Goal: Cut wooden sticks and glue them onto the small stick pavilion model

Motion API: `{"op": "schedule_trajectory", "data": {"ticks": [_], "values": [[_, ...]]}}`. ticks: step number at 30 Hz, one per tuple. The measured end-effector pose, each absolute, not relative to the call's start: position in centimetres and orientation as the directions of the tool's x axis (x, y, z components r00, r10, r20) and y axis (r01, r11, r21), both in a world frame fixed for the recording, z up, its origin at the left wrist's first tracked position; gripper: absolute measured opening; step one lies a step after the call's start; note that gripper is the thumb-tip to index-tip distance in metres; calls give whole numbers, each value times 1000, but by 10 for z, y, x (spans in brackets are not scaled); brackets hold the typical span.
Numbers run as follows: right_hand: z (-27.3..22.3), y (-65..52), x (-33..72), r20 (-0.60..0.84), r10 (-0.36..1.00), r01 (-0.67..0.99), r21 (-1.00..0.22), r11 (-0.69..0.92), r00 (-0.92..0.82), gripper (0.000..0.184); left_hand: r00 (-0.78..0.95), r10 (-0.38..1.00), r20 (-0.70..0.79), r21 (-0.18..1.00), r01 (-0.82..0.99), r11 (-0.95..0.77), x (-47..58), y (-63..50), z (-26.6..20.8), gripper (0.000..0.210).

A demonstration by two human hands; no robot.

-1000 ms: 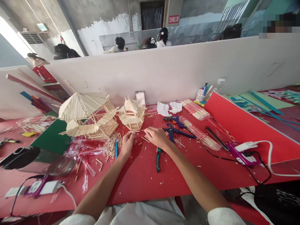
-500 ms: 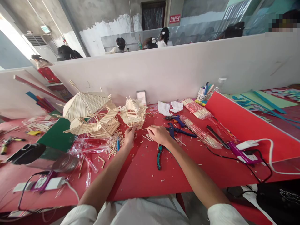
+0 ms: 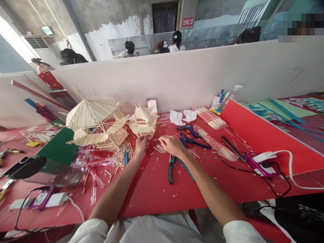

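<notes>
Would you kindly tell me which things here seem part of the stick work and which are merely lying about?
Probably part of the work:
small stick model, by the left hand
cut sticks, by the right hand
green-handled pliers

Probably just lying about:
black-lidded bottle
white tissues
red board

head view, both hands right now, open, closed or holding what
Left hand: curled at the base of the small wooden-stick pavilion; whether it grips anything cannot be told.
Right hand: closed, apparently pinching a thin wooden stick.
</notes>
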State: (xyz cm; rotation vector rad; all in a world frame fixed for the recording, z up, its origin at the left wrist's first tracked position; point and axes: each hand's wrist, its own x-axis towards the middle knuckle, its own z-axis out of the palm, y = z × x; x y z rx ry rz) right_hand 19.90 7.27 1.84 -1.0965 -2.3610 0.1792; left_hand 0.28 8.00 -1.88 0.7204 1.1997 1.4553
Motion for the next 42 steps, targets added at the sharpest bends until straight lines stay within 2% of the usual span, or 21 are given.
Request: {"op": "schedule_trajectory", "data": {"ticks": [10, 16, 24, 26, 28, 31, 35, 42], "values": [[30, 75, 209, 394, 784, 723, -328, 608, -481, 24, -257, 951, -174, 934, -350, 76, 2, 82, -18, 43], [43, 83, 231, 307, 889, 848, -310, 430, -339, 27, -267, 950, -160, 942, -329, 66, 2, 81, -18, 43], [52, 89, 265, 148, 981, 969, -192, 154, -127, 26, -250, 962, -112, 951, -308, 31, 1, 71, -18, 44], [51, 89, 275, 70, 995, 984, -159, 78, -67, 31, -254, 962, -100, 954, -299, 20, 2, 68, -17, 44], [48, 88, 283, -25, 999, 992, -124, 34, -38, 44, -254, 963, -84, 959, -283, 8, 3, 67, -16, 44], [42, 86, 287, -125, 991, 997, -74, 29, -38, 63, -258, 964, -66, 964, -267, -5, 4, 66, -15, 43], [36, 84, 281, -172, 984, 999, -15, 48, -50, 77, -264, 963, -57, 965, -263, -15, 7, 62, -13, 38], [38, 87, 277, -184, 982, 999, -12, 43, -44, 58, -244, 965, -99, 953, -303, 21, 8, 55, -8, 33]]}}
